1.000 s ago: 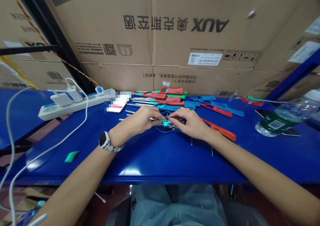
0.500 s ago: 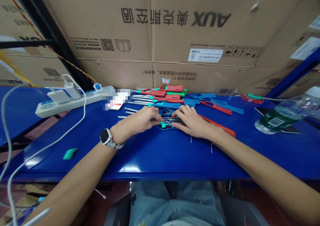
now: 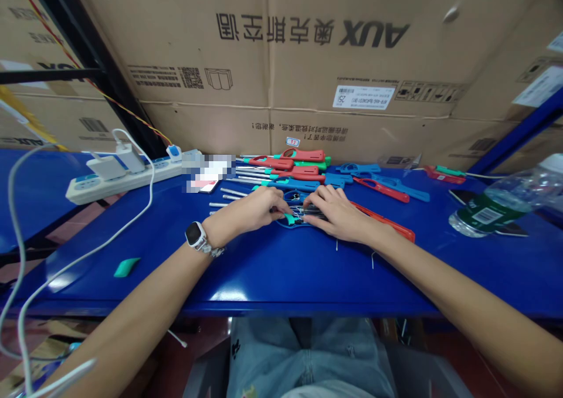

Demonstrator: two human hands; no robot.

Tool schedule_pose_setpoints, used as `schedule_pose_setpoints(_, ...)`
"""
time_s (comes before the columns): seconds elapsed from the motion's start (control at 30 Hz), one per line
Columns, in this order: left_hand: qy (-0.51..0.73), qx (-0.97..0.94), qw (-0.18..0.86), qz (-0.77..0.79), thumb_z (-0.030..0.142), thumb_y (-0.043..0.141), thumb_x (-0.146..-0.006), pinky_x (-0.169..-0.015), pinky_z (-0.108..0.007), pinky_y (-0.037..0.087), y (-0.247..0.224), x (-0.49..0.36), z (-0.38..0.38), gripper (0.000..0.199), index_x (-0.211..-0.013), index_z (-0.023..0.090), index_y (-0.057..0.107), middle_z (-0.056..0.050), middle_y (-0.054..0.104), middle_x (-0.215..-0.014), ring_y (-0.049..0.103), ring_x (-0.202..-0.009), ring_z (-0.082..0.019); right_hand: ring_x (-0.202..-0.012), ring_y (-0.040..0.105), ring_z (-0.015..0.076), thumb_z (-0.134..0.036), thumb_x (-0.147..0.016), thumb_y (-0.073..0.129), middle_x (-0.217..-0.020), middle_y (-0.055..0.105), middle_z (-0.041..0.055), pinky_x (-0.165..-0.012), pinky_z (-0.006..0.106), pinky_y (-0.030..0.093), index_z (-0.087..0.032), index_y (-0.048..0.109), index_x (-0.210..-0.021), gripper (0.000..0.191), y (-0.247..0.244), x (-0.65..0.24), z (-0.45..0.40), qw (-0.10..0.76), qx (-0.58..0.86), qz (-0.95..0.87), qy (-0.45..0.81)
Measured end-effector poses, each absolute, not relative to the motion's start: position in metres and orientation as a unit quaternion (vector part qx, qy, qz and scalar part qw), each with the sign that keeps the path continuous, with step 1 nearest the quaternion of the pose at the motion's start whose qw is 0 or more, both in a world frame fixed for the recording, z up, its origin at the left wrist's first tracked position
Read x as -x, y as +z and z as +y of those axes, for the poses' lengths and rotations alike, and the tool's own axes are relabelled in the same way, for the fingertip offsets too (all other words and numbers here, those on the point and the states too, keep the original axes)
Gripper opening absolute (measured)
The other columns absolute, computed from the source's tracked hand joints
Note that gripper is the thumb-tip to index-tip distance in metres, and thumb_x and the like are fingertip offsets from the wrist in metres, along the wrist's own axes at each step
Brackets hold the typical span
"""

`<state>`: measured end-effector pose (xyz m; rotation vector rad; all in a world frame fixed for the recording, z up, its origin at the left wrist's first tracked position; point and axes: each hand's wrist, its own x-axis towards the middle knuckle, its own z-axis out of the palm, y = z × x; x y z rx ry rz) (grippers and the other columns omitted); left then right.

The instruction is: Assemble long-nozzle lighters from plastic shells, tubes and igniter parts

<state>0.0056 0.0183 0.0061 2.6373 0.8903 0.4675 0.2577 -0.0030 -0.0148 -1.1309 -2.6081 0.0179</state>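
Note:
My left hand (image 3: 264,206) pinches a small green trigger piece (image 3: 289,218) with thumb and fingertips. That piece sits at an opened blue lighter casing (image 3: 295,196) lying on the blue table, with thin wires showing inside. From the right, my right hand (image 3: 338,215) grips the same casing, its fingers curled over it and covering most of the inner parts. Metal lighter tubes (image 3: 222,205) stick out left of my left hand. Behind both hands lie several assembled long-nosed lighters, red (image 3: 303,171) and blue (image 3: 294,184), with green triggers.
Loose blue (image 3: 409,189) and red casing halves (image 3: 391,194) lie right of the lighters. Farther right stands a water bottle (image 3: 490,210) over a dark phone. A loose green piece (image 3: 126,267), a power strip (image 3: 114,182) and white cables are at left. A large carton (image 3: 281,64) walls the back.
My left hand and wrist have shifted slightly to the right, still at the green piece. The right hand stays nearly in place. The whole view has moved a little.

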Motion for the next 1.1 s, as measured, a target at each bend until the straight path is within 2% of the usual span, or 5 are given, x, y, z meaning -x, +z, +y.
schedule_pose_setpoints(0.2,0.18,-0.904,0.209,0.327,0.01,0.07,-0.085,-0.069,-0.028,0.052,0.002,-0.007,0.025,0.016,-0.093,0.016,0.081,-0.007,0.079,-0.086,0.07,-0.074,-0.017,-0.101,0.052,0.028,-0.045,-0.106,0.047,-0.106,0.059,0.0098,-0.093,0.046,0.041,-0.023,0.063,-0.106,0.028,-0.014,-0.256,-0.004,0.134,0.39,-0.911,0.01)
schedule_pose_setpoints(0.6,0.191,-0.871,0.33,0.31,0.029,0.073,-0.087,-0.072,-0.028,0.051,-0.003,0.004,0.036,0.019,-0.098,0.016,0.083,-0.008,0.082,-0.093,0.071,-0.078,-0.017,-0.099,0.05,0.0268,-0.043,-0.107,0.047,-0.102,0.057,0.0093,-0.092,0.044,0.04,-0.022,0.066,-0.103,0.028,-0.014,-0.256,-0.002,0.13,0.373,-0.919,0.008)
schedule_pose_setpoints(0.87,0.22,-0.883,0.296,0.29,0.019,0.073,-0.087,-0.074,-0.028,0.052,-0.007,0.001,0.033,0.01,-0.091,0.017,0.082,-0.005,0.074,-0.084,0.065,-0.076,-0.015,-0.1,0.052,0.0268,-0.041,-0.105,0.052,-0.101,0.058,0.0087,-0.092,0.043,0.038,-0.022,0.067,-0.101,0.025,-0.015,-0.257,-0.002,0.137,0.377,-0.916,0.0)
schedule_pose_setpoints(1.03,0.228,-0.892,0.271,0.281,0.015,0.073,-0.087,-0.079,-0.03,0.052,-0.009,-0.002,0.031,0.009,-0.09,0.017,0.082,-0.005,0.073,-0.083,0.064,-0.078,-0.015,-0.102,0.058,0.0264,-0.033,-0.099,0.062,-0.106,0.064,0.0083,-0.089,0.04,0.037,-0.02,0.065,-0.109,0.016,-0.013,-0.242,-0.012,0.21,0.404,-0.89,0.004)
schedule_pose_setpoints(1.1,0.224,-0.895,0.268,0.28,0.013,0.072,-0.087,-0.079,-0.03,0.052,-0.009,-0.003,0.03,0.01,-0.09,0.017,0.081,-0.005,0.073,-0.083,0.064,-0.078,-0.015,-0.097,0.06,0.0247,-0.032,-0.096,0.065,-0.102,0.067,0.0068,-0.088,0.04,0.037,-0.02,0.065,-0.104,0.015,-0.013,-0.23,-0.017,0.235,0.409,-0.882,0.021)
